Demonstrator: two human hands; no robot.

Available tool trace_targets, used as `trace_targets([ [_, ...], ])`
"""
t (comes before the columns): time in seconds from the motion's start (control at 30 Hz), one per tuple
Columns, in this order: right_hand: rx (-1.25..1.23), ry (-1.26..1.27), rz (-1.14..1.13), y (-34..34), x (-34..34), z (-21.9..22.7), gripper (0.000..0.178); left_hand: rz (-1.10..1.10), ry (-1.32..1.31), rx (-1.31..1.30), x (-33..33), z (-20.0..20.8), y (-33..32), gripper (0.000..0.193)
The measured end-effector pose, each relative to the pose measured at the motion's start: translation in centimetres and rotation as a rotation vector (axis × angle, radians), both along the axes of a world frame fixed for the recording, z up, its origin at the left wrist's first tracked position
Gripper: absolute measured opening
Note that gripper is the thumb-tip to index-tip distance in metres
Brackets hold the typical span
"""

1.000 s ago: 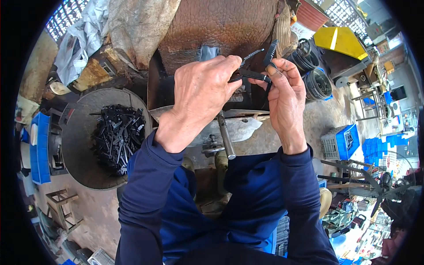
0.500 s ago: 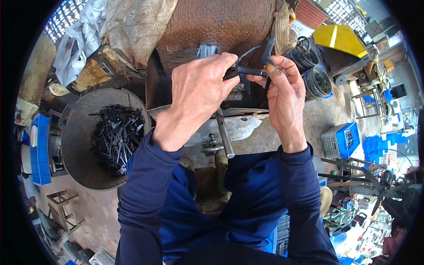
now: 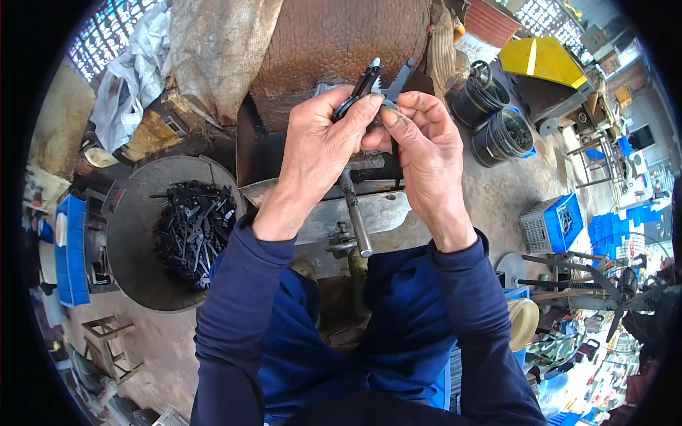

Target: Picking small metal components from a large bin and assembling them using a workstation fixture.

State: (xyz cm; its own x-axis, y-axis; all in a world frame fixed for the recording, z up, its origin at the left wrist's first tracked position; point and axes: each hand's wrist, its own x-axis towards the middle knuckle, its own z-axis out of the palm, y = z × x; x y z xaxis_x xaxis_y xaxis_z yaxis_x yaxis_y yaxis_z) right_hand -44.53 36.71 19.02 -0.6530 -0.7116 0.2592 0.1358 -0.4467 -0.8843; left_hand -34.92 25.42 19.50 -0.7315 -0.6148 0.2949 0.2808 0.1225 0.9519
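Note:
Above the machine, my two hands are close together with their fingers closed. My left hand (image 3: 323, 135) grips a narrow black metal tool (image 3: 361, 89) with a pale pointed tip. It points away from me. My right hand (image 3: 430, 142) pinches a dark flat metal blade (image 3: 399, 79) between thumb and fingers, its tip also pointing away. The blade's lower end reaches down below the fingers. Tool and blade meet or overlap near my left thumb; whether they are joined is hidden. Left of my hands, a large round tub (image 3: 131, 238) holds a heap of black metal parts (image 3: 195, 234).
A metal bar (image 3: 357, 224) sticks out toward me below my hands. Behind them stands a brown, crusted machine cover (image 3: 341, 35). Black buckets (image 3: 501, 135) stand to the right, with a blue-and-grey crate (image 3: 550, 226) farther out. A wooden stool (image 3: 108, 344) is at left.
Both hands have turned the pieces. The left-hand tool, earlier lying sideways toward the right hand, now points away from me. My right hand has moved left, nearer the other.

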Motion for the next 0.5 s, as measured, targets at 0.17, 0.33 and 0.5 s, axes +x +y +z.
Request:
trace_targets([
  [0.17,0.089,0.054,0.024,1.0,0.5,1.6,0.019,0.069,0.152,0.082,0.7,1.6,0.3,0.022],
  [0.33,0.132,0.187,0.037,1.0,1.7,1.9,0.017,0.109,0.19,0.043,1.9,3.5,0.0,0.02],
  [0.5,0.025,0.126,-0.001,0.7,2.7,2.7,0.017,0.086,0.246,0.108,2.3,4.3,0.9,0.02],
])
